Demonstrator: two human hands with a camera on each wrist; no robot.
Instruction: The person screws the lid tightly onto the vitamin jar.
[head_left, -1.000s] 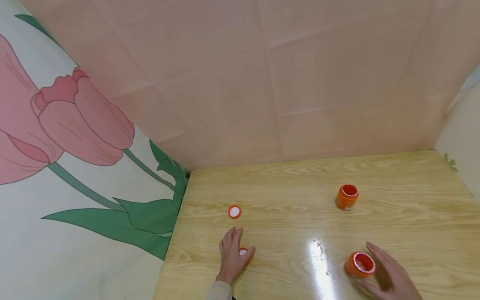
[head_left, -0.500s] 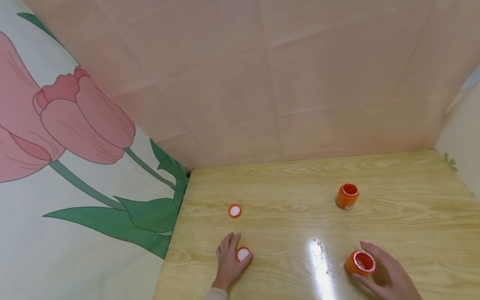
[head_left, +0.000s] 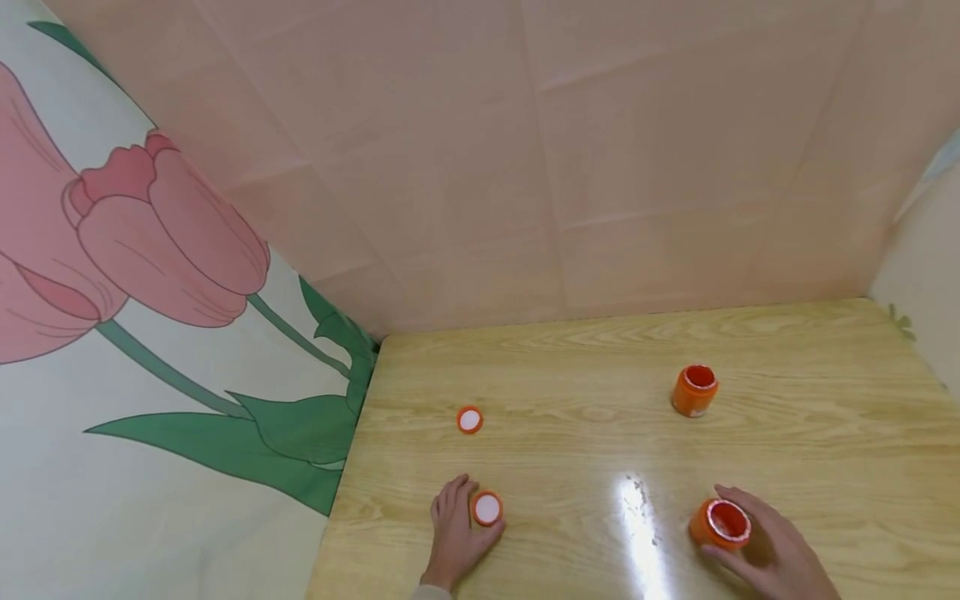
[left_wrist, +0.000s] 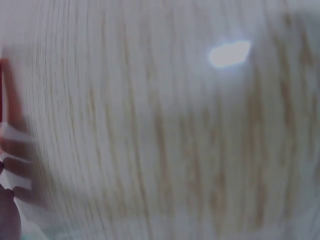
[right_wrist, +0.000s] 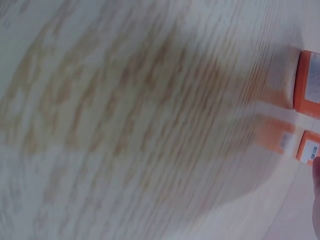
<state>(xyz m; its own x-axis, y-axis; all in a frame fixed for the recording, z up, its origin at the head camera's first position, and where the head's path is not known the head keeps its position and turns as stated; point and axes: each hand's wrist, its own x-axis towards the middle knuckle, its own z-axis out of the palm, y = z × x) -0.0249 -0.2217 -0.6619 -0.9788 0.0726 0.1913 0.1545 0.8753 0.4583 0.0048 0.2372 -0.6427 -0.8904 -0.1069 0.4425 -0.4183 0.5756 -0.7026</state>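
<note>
On the left, my left hand [head_left: 456, 533] pinches a round orange-rimmed lid [head_left: 487, 508] between thumb and fingers. The lid lies with its white inside up; a bit of this hand [left_wrist: 7, 215] shows at the left edge of the left wrist view. My right hand [head_left: 776, 542] grips an open orange jar [head_left: 708, 530] from its right side, thumb in front and fingers behind. The jar stands upright with a whitish rim and a red inside. In the right wrist view an orange jar with a pale label [right_wrist: 306, 85] shows at the right edge.
A second open orange jar [head_left: 693, 396] stands farther back on the right. Another white-lined lid [head_left: 469, 420] lies beyond the left hand. The wood-grain table [head_left: 577, 375] meets a pinkish cloth [head_left: 555, 167] at the back and a tulip-printed cloth [head_left: 225, 467] on the left.
My left hand has drawn back slightly, uncovering the lid between its fingers and thumb. The right hand's fingers and thumb have closed in around the jar, which stays in place.
</note>
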